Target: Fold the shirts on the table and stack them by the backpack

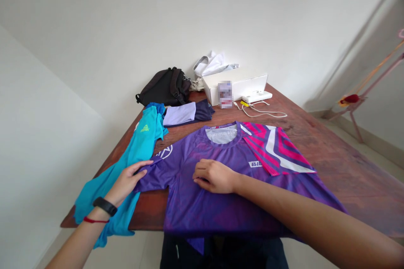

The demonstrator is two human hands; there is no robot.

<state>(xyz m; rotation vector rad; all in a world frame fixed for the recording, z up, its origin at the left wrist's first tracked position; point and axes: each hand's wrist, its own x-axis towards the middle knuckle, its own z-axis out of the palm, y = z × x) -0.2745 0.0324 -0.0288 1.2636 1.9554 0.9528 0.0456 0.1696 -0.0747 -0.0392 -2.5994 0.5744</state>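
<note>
A purple T-shirt [189, 201] with a pink-and-white patterned right sleeve lies spread on the table, its hem hanging over the near edge. That patterned sleeve [277, 151] is folded inward over the chest. My left hand [134, 174] pinches the edge of the other, purple sleeve between thumb and fingers. On the middle of the shirt rests my right hand [216, 176], its fingers curled in and the cloth around it smooth. Beside my left hand a turquoise shirt [139, 143] lies loosely along the table's left side and droops over the edge.
The wooden table [347, 176] carries folded lilac and dark clothes [186, 113], a black backpack [167, 86], a white box [249, 84], a small blurred packet [225, 94], and a white power strip [257, 96] with a cable. White cloth [214, 64] lies behind the box. A rack [356, 113] stands right.
</note>
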